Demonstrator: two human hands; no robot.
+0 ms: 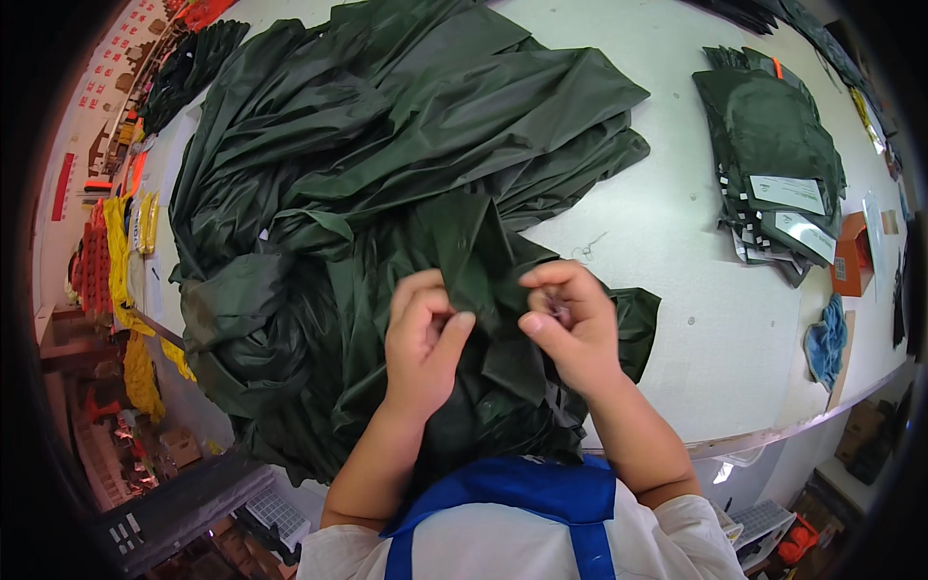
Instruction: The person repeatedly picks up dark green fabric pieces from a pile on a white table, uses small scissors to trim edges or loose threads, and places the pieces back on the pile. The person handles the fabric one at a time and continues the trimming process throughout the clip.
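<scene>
A large heap of dark green waterproof-looking fabric (387, 145) covers the left and middle of the table and hangs over its near edge. At its near side, my left hand (422, 333) grips a raised fold of this fabric between thumb and curled fingers. Just to the right is my right hand (578, 324), its fingers curled and the index fingertip at the edge of the same fold. Something small shows inside its curled fingers, but I cannot make out what. A flap of fabric sticks out beyond the right wrist.
On the white table (667, 222), a stack of folded green garments (773, 135) with white labels lies at the far right. Near it are an orange box (851, 256) and a blue cloth (826, 343). Yellow items (118, 251) hang at the left; loose thread (586, 247) lies beyond my right hand.
</scene>
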